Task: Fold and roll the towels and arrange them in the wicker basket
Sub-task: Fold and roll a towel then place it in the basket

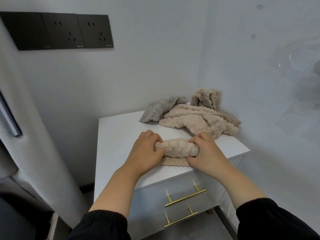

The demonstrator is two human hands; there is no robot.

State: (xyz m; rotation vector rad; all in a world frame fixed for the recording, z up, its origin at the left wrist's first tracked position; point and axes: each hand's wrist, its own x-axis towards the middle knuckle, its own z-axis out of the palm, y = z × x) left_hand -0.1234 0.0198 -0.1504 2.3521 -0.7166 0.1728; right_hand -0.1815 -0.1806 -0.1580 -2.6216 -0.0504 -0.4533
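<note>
A beige towel [176, 148] lies partly rolled near the front edge of the white cabinet top [119, 129]. My left hand [147, 149] grips the roll's left end, and my right hand [206, 151] grips its right end. A flat scalloped flap of the same towel sticks out under the roll toward me. Behind it lie loose towels: a beige one [199, 118] crumpled in a heap, a grey one [159, 110] to its left, and another beige one [206, 99] propped against the wall. No wicker basket is in view.
The white cabinet stands in a wall corner and has two drawers with brass handles [186, 196]. Dark wall sockets [60, 32] sit high on the left. A grey-white panel edge [10, 118] runs down the left side.
</note>
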